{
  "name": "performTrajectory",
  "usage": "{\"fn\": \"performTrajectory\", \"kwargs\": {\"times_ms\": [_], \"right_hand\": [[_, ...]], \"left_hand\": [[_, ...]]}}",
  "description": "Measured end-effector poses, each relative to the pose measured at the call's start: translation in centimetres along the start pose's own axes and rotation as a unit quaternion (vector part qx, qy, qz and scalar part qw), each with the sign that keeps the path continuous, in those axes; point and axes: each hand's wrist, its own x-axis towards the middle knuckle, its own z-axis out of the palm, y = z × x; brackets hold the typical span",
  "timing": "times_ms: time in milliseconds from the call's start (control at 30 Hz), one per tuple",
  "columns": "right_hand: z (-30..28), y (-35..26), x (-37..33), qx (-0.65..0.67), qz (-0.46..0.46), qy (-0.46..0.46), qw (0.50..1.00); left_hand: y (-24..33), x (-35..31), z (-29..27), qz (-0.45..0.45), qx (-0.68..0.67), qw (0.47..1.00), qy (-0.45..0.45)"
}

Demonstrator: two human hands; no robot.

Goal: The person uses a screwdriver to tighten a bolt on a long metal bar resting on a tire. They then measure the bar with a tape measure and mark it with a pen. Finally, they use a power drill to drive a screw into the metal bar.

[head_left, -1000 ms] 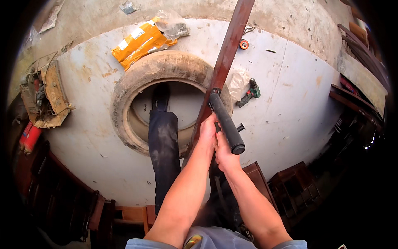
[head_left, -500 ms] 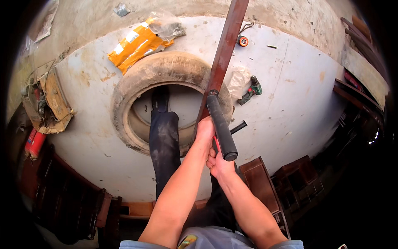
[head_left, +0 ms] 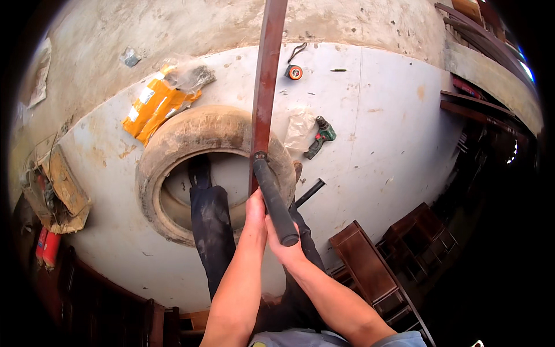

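Note:
A long reddish-brown bar (head_left: 269,75) stands out in front of me, with a black cylindrical handle (head_left: 276,202) joined to its side and slanting back toward me. My left hand (head_left: 255,211) is closed around the bar's near end, just left of the handle. Close beside it, my right hand (head_left: 284,247) is under the handle's capped end. Most of its fingers are behind the handle, so what they grip is hidden. A thinner black tube (head_left: 310,192) sticks out to the right beyond the handle. The bar passes over a worn tyre (head_left: 156,144) lying flat.
My trousered leg (head_left: 211,222) stands inside the tyre. Around it lie a yellow package (head_left: 159,107), a tape measure (head_left: 294,72), a clear plastic bag (head_left: 299,130) and a green drill (head_left: 321,137). Dark wooden stools (head_left: 365,260) stand at right, a battered box (head_left: 63,185) at left.
The whole view has shifted, so the tyre and floor things sit lower and further left. My right hand has come closer to my left. A red piece between the hands no longer shows.

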Motion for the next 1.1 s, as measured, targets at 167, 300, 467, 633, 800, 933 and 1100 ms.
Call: {"fn": "performTrajectory", "kwargs": {"times_ms": [167, 300, 467, 633, 800, 933, 1100], "right_hand": [[1.1, 0.5, -0.5, 0.164, 0.089, 0.007, 0.982], [1.1, -0.6, -0.4, 0.261, 0.285, -0.017, 0.922], [2.0, -0.6, -0.4, 0.342, 0.363, 0.022, 0.867], [2.2, -1.3, -0.7, 0.408, 0.326, 0.066, 0.851], [0.2, -1.2, -1.1, 0.370, 0.326, -0.058, 0.868], [-3.4, -1.5, -3.4, 0.374, 0.290, -0.097, 0.876], [-8.3, 4.2, -8.0, 0.351, 0.259, -0.113, 0.893]], "left_hand": [[0.8, 0.3, 0.0, -0.015, 0.034, 0.999, 0.022], [0.5, 1.8, -0.6, -0.009, 0.060, 0.998, 0.033], [0.9, 1.2, -0.6, 0.038, 0.159, 0.986, 0.013], [0.6, 0.8, -0.3, 0.072, 0.200, 0.977, 0.024], [1.0, -0.3, -1.5, 0.138, 0.234, 0.962, 0.037], [1.9, -6.8, -0.5, 0.192, 0.340, 0.920, 0.039], [-1.6, -15.8, 2.5, 0.306, 0.496, 0.812, 0.025]]}}
